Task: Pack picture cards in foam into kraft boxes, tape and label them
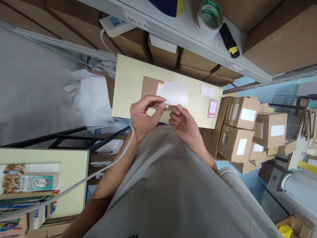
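Note:
My left hand (pixel 146 114) and my right hand (pixel 184 124) are raised close together over a pale yellow table (pixel 128 86). Both pinch the lower edge of a white label sheet (pixel 174 93), the left with thumb and forefinger, the right with curled fingers. Behind the label a flat brown parcel (pixel 150 86) lies on the table. A smaller white label (pixel 207 90) and a pink slip (pixel 213 108) rest further right on the tabletop.
A grey metal shelf (pixel 183 29) above holds a tape roll (pixel 209 18), a black-and-yellow cutter (pixel 229 41) and cardboard boxes. Sealed labelled cartons (pixel 247 129) are stacked at right. White plastic bags (pixel 89 96) lie left. Colourful packs (pixel 27 185) sit on a second table at lower left.

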A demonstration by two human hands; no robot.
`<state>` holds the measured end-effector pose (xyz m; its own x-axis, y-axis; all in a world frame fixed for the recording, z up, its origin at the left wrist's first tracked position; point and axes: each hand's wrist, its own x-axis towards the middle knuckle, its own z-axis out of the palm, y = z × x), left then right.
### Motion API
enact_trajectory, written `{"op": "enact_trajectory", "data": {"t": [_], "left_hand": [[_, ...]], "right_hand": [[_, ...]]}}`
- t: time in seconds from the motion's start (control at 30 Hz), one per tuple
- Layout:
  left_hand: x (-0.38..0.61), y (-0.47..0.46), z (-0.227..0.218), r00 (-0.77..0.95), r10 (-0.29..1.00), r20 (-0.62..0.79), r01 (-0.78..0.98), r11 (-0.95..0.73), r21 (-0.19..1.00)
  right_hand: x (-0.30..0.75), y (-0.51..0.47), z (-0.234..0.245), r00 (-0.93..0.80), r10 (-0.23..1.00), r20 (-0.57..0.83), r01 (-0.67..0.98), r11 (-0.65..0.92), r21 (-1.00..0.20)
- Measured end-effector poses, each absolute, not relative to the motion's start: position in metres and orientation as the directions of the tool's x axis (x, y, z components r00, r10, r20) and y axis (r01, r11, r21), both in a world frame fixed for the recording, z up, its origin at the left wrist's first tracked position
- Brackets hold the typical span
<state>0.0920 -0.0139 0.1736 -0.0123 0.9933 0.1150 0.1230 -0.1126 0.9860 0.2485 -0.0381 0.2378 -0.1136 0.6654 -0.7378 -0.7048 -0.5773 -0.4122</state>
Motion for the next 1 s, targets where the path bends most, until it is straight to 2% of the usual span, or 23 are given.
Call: {"op": "enact_trajectory", "data": {"t": [0.27,0.5,0.67,0.83,1.0], "left_hand": [[0.097,-0.013,0.176,-0.100,0.995,0.006,-0.135,-0.019,0.991],[0.091,-0.004,0.169,-0.169,0.984,0.061,-0.312,-0.112,0.944],[0.091,-0.002,0.172,-0.189,0.982,0.017,-0.395,-0.092,0.914],[0.091,0.000,0.176,-0.166,0.984,-0.058,-0.420,-0.018,0.907],[0.085,-0.003,0.176,-0.049,0.997,-0.055,-0.262,0.040,0.964]], "right_hand": [[0.254,-0.045,0.230,-0.121,0.703,-0.701,-0.618,-0.605,-0.501],[0.260,-0.050,0.228,-0.123,0.722,-0.681,-0.554,-0.620,-0.556],[0.263,-0.056,0.230,-0.150,0.775,-0.614,-0.549,-0.582,-0.600],[0.266,-0.056,0.226,-0.180,0.797,-0.577,-0.507,-0.578,-0.640],[0.272,-0.040,0.204,-0.060,0.787,-0.613,-0.443,-0.572,-0.691]]}}
